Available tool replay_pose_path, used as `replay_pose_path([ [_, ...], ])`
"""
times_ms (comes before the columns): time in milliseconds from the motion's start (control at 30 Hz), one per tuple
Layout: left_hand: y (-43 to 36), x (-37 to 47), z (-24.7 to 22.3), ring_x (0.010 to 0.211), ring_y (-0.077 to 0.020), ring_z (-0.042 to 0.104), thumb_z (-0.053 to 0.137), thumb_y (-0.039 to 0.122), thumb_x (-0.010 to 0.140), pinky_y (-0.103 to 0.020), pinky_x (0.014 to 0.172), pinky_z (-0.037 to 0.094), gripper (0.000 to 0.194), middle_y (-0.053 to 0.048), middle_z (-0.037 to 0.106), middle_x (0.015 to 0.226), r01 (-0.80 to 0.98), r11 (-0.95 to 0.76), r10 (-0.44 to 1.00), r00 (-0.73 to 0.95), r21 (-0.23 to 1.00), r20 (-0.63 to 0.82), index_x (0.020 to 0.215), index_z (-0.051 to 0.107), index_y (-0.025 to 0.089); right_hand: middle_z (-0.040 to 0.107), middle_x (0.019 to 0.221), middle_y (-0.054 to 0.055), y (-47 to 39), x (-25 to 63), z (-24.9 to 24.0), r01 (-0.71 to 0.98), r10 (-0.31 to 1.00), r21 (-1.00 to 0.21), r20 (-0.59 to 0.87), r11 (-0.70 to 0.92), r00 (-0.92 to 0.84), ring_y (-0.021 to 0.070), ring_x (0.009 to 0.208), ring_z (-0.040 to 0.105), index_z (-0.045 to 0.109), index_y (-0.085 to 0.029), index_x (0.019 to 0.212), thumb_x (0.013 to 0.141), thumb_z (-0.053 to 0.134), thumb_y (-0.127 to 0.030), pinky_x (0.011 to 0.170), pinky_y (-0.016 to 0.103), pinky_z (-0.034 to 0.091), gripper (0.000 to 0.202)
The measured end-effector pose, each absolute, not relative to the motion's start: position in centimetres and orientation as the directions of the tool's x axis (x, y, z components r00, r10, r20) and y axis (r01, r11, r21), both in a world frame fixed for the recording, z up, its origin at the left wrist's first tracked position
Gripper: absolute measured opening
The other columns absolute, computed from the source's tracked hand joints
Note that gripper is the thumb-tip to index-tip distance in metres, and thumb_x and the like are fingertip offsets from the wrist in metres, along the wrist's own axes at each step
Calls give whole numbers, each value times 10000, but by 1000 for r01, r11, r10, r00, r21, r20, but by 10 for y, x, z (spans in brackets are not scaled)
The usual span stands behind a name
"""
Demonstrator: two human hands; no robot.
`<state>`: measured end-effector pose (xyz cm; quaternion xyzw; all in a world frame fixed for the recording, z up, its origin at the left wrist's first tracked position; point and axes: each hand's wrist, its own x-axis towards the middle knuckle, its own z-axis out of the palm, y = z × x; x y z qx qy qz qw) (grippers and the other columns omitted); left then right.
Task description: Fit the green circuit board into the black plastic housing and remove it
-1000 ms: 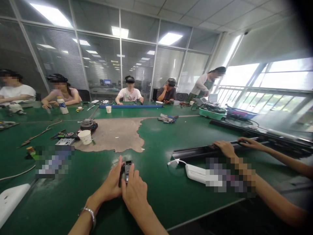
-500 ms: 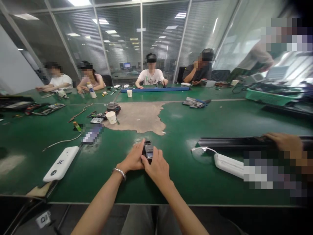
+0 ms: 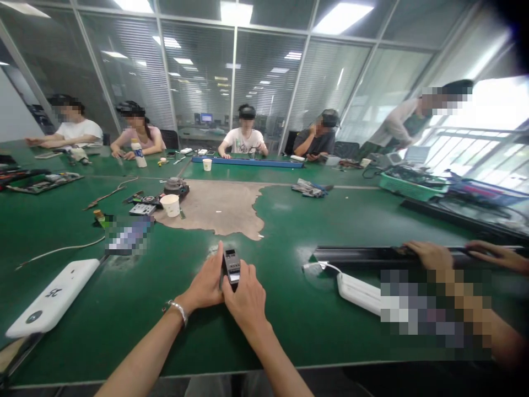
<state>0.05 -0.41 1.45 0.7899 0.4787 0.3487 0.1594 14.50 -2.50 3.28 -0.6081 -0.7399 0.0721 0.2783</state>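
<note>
A small dark grey boxy device with a pale label at its near end stands between my hands on the green table. My left hand closes on its left side, a finger stretched along that edge. My right hand wraps its right side and near end, thumb at the front. The device's underside and parts of its sides are hidden by my fingers. On my left wrist is a silver bracelet.
On the left lie a white power bank and a phone. A paper cup and electronic parts stand by a brown patch. At right, a co-worker's hands touch a long black bar. More people sit opposite.
The view has turned right and tilted up, so the table's things appear further left. Both hands stay around the device. A second hand of the co-worker on the right now shows.
</note>
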Motion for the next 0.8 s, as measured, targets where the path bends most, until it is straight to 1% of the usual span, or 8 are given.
replay_pose_path([
  [133, -2, 0, 11, 1238, -332, 406, 665, 255, 677, -540, 1005, 338, 1134, -193, 353, 1412, 618, -476, 876, 275, 625, 395, 1460, -152, 184, 515, 1058, 84, -24, 145, 44, 827, 933, -498, 350, 261, -83, 196, 863, 578, 419, -172, 1266, 847, 486, -384, 694, 277, 457, 475],
  [200, -3, 0, 12, 1235, -336, 411, 697, 281, 658, -546, 1005, 335, 1177, -187, 355, 1417, 605, -480, 875, 277, 635, 397, 1456, -164, 195, 524, 1054, 80, -23, 148, 54, 813, 930, -519, 362, 264, -71, 196, 872, 577, 419, -176, 1271, 849, 484, -383, 714, 283, 460, 474],
  [267, -4, 0, 14, 1241, -334, 408, 726, 341, 652, -546, 1016, 323, 1213, -179, 365, 1415, 598, -477, 878, 287, 644, 384, 1452, -174, 201, 529, 1063, 78, -22, 154, 65, 804, 923, -531, 379, 270, -59, 195, 894, 574, 420, -183, 1276, 857, 475, -386, 738, 286, 461, 469],
  [400, -5, 2, 20, 1249, -327, 412, 770, 403, 614, -543, 1026, 320, 1291, -155, 393, 1404, 595, -437, 899, 261, 675, 352, 1440, -207, 229, 532, 1078, 76, -21, 166, 80, 807, 920, -536, 392, 249, -23, 194, 918, 573, 422, -198, 1286, 877, 450, -393, 751, 284, 453, 454],
  [533, -5, 1, 20, 1277, -313, 395, 770, 416, 620, -532, 1042, 317, 1301, -145, 388, 1419, 591, -427, 904, 259, 684, 340, 1428, -234, 239, 527, 1051, 70, -25, 166, 74, 827, 937, -516, 349, 222, -34, 202, 895, 585, 417, -206, 1286, 860, 479, -391, 743, 290, 451, 468],
  [667, -4, -1, 15, 1348, -314, 302, 773, 390, 622, -531, 1084, 269, 1311, -172, 261, 1492, 570, -482, 876, 305, 665, 373, 1421, -253, 218, 530, 1053, 86, -28, 152, 61, 852, 950, -483, 310, 202, -50, 207, 879, 593, 395, -188, 1305, 860, 470, -384, 724, 290, 454, 493],
  [800, -3, -5, 9, 1390, -341, 194, 772, 362, 626, -556, 1097, 228, 1316, -208, 117, 1528, 559, -480, 877, 297, 676, 377, 1415, -269, 197, 538, 1083, 119, -26, 141, 58, 890, 950, -413, 305, 191, -63, 225, 883, 595, 360, -152, 1338, 846, 482, -367, 708, 304, 458, 551],
])
